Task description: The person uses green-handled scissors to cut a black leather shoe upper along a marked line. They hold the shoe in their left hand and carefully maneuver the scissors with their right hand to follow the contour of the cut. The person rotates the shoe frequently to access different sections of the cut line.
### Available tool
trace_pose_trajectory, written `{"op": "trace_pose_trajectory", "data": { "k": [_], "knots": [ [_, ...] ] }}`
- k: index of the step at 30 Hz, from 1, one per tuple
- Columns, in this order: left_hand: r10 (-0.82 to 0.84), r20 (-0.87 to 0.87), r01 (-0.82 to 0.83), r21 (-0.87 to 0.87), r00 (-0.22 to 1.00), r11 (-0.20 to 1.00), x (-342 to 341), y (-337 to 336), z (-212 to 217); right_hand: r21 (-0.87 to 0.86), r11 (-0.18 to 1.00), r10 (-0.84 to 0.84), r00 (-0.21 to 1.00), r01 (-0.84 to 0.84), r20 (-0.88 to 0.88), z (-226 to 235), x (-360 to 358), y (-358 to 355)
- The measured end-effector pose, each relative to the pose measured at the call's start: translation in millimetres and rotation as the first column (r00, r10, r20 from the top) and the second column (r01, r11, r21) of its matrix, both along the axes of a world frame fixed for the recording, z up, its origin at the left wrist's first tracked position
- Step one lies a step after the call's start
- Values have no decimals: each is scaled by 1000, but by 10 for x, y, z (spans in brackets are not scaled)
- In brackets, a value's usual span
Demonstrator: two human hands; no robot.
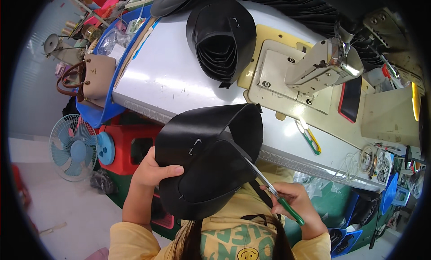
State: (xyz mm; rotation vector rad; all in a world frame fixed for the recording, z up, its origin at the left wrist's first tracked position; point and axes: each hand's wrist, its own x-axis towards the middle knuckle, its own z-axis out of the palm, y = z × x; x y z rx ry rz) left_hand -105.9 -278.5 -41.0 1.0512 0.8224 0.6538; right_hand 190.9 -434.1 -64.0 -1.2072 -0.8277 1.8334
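A large black, smooth, leather-like piece (197, 125), curved into an open loop with a rounded panel at its near side, is held in front of the near edge of the white desk (157, 75), part of which is covered by it in this view. Its left side is gripped by the left hand (152, 172): the thumb is laid flat on the outer face, while the other fingers are mostly hidden behind the material. Pale, corner-shaped marks (195, 147) can be seen on the black surface.

By the right hand (294, 199), a slim metal tool with a green handle (291, 210) is gripped, the fingers being curled around it. Its silver end is pointed far and left, to the right edge of the rounded panel; whether the material is touched by the tip cannot be told.

On the far part of the desk, a nested stack of similar black curved pieces (222, 17) is placed just left of a cream-coloured sewing machine (310, 71). Nearer, to the right, two small tools with green and yellow handles (310, 138) are laid side by side. At the left, a beige handbag with brown handles (99, 78) is rested against a blue plastic tray (105, 109), and a light-blue fan (76, 147) is seen beside a red plastic stool (123, 141).
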Motion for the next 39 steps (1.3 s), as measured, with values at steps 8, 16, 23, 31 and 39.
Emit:
{"op": "trace_pose_trajectory", "data": {
  "k": [8,16,23,31,39],
  "knots": [
    [-91,-43,93,58,995,994,-13,15,-18,33,992,-122,992,123,-28,-16,-121,26],
    [-136,-83,140,49,987,989,-18,26,48,25,1000,4,1000,-5,24,-32,0,-7],
    [-236,-133,249,87,963,965,-43,70,99,-14,1000,-5,1000,5,-10,16,-10,26],
    [-308,-151,329,150,939,932,-18,82,78,-37,999,-10,993,6,-115,99,-36,79],
    [-388,-158,415,215,908,884,-6,90,33,0,1000,2,995,-2,-96,33,-2,33]
  ]
}}
